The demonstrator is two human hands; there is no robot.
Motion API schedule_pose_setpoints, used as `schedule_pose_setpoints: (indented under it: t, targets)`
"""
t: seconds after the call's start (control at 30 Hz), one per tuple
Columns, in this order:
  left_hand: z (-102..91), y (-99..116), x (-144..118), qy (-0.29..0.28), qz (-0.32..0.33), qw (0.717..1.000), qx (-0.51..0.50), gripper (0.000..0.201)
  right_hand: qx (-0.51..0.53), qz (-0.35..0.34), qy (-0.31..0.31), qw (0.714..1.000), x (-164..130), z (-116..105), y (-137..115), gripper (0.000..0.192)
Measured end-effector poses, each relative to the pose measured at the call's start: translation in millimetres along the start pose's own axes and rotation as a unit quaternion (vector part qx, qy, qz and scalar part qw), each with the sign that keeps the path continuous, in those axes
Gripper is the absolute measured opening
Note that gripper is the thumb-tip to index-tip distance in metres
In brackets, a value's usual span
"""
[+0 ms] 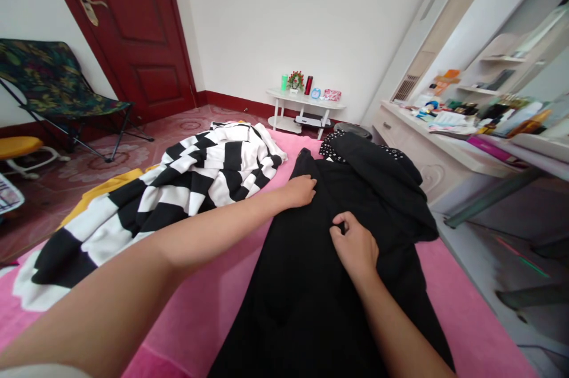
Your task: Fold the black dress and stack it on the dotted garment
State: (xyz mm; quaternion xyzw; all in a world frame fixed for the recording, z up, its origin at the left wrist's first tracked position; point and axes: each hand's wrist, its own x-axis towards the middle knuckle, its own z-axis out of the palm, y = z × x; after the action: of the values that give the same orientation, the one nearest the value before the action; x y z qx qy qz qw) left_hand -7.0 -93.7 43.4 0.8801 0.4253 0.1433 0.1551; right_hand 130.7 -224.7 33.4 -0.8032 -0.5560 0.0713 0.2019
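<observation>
Black garment of soft knit cloth with a studded, white-dotted collar [355,200], spread lengthwise on a pink bed cover [466,301], its collar end beyond both hands and its hem end toward the person. Left hand [300,190]: laid palm-down and fairly flat on the garment's left shoulder edge, fingers curled slightly over the cloth, pinning rather than gripping. Right hand [353,244]: resting on the chest area just inward of the left hand, thumb and forefinger closed in a pinch on a small fold of the black cloth. Beyond and left of the left hand: a black-and-white striped knit top [195,182], crumpled, lying apart from the black garment. Far beyond the hands: a small white side table with bottles and a clock [306,104]; to the right, a pale bench crowded with cosmetics [448,129]. Step judged in hand: smoothing and squaring the garment before a fold. The next move likely calls for an even pull on the pinched cloth while the left hand anchors the shoulder.
</observation>
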Motion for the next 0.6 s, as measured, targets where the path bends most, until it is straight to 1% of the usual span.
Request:
schedule_pose_setpoints:
  t: [0.1,0.13,0.23,0.3,0.37,0.43,0.5,0.6]
  targets:
    - [-6.4,8.4,-53.0,-0.081,0.037,0.996,0.004,0.063,0.01,0.003,0.002,1.0,-0.4,0.1,0.1,0.018]
    - [-10.0,11.5,-71.5,-0.11,0.053,0.992,0.005,0.067,0.014,0.003,0.005,1.0,-0.6,0.4,0.3,0.019]
    - [-22.0,22.4,-123.6,-0.179,0.104,0.978,-0.004,0.072,0.026,-0.001,0.017,1.0,-1.5,2.1,1.7,0.018]
    - [-29.6,31.1,-152.9,-0.206,0.146,0.967,-0.025,0.076,0.031,-0.005,0.023,0.999,-2.2,3.3,2.8,0.018]
    - [-37.1,40.2,-176.8,-0.226,0.188,0.954,-0.054,0.079,0.036,-0.013,0.03,0.999,-3.0,4.3,3.8,0.018]
    - [-45.0,49.1,-195.2,-0.245,0.222,0.937,-0.11,0.075,0.044,-0.02,0.037,0.998,-3.9,4.8,5.0,0.018]
    - [-53.3,57.5,-209.0,-0.267,0.238,0.912,-0.203,0.061,0.055,-0.027,0.043,0.997,-4.6,5.1,6.3,0.019]
    - [-64.9,67.7,-224.2,-0.31,0.214,0.859,-0.346,0.041,0.068,-0.03,0.052,0.996,-5.3,5.6,8.2,0.02]
